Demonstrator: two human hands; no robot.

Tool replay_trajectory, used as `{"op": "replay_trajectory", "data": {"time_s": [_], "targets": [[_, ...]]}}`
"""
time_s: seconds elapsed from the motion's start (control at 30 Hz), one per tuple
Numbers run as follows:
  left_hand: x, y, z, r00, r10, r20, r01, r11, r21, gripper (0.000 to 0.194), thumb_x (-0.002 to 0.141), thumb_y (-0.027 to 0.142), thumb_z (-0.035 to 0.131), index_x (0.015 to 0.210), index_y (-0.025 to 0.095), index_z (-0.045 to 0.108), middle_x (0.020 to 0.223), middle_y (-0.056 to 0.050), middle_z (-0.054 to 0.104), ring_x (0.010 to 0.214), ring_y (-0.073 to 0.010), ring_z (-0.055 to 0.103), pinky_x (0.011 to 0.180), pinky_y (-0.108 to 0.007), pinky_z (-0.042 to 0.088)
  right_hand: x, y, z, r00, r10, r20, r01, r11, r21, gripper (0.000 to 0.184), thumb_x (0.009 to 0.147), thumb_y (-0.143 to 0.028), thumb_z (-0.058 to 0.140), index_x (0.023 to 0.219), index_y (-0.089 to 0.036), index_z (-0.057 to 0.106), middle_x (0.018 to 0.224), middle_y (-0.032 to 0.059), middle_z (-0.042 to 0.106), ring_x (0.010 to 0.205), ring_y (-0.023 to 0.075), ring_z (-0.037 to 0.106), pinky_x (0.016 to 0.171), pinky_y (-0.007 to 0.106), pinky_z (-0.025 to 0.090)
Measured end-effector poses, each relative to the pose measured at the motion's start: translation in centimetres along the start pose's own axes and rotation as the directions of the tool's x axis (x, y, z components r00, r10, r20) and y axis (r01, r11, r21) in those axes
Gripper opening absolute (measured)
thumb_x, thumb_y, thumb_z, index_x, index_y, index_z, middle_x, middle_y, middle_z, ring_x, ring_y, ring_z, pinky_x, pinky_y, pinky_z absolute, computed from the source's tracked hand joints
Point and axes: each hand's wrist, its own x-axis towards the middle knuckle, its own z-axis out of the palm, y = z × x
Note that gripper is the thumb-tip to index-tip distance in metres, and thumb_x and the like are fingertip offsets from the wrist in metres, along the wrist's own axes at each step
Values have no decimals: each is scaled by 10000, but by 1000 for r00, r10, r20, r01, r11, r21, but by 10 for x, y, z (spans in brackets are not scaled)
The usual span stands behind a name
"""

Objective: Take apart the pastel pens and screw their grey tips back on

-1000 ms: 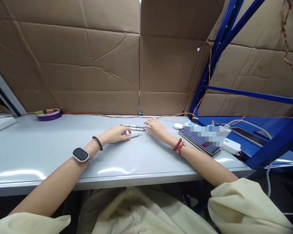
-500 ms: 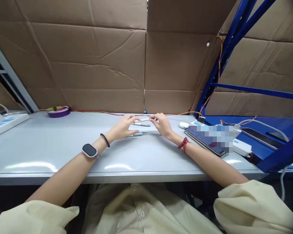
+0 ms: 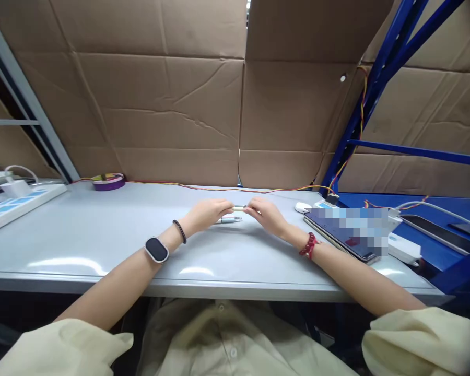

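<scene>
My left hand [image 3: 207,213] and my right hand [image 3: 265,214] meet over the grey table [image 3: 82,235], each pinching one end of a white pen [image 3: 239,208] held just above the surface. A second pen [image 3: 229,220], pale with a teal part, lies on the table right below them, by my left fingers. My left wrist carries a dark smartwatch [image 3: 156,249] and a bead bracelet; red beads circle my right wrist [image 3: 309,245].
A dark tablet [image 3: 342,235] lies to the right with white chargers and cables beside it. A power strip [image 3: 11,206] sits far left, a purple tape roll [image 3: 108,181] at the back. Cardboard walls the back; blue shelf posts [image 3: 360,104] rise at right.
Both hands went from resting by the pens on the table to lifting one white pen between them. The camera view has shifted left.
</scene>
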Motion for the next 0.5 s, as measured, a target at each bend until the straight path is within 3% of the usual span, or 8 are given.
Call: {"op": "replay_trajectory", "data": {"time_s": [0.13, 0.27, 0.37, 0.5], "targets": [[0, 2, 1, 997, -25, 71, 29, 998, -47, 331, 963, 338, 265, 957, 195, 564, 820, -33, 618, 682, -162, 551, 572, -252, 365, 0, 0, -6, 997, -35, 74, 39, 997, -60, 243, 839, -411, 529, 841, -171, 564, 853, 61, 595, 736, 164, 517, 640, 264, 384], [-1, 7, -1, 995, -47, 88, 55, 994, -95, 324, 964, 349, 238, 1057, 209, 514, 848, -36, 619, 709, -177, 560, 593, -266, 378, 1, -4, -5, 974, 128, 188, -134, 991, 22, 389, 917, -418, 365, 692, -168, 561, 623, 2, 568, 555, 121, 485, 555, 244, 346], [-1, 8, -3, 994, -63, 84, 73, 989, -131, 297, 954, 399, 274, 1071, 226, 485, 767, -6, 598, 663, -165, 548, 576, -261, 377, 2, -5, -3, 980, 141, 140, -154, 985, 83, 389, 926, -380, 352, 676, -168, 563, 600, 0, 566, 561, 119, 494, 570, 244, 370], [0, 8, -5, 995, -75, 64, 84, 984, -155, 274, 936, 429, 326, 931, 228, 512, 809, -1, 580, 685, -153, 533, 584, -255, 376, 2, -5, -4, 999, 31, 42, -38, 980, 193, 253, 822, -418, 553, 895, -178, 588, 844, 41, 638, 710, 143, 555, 650, 254, 432]]}}
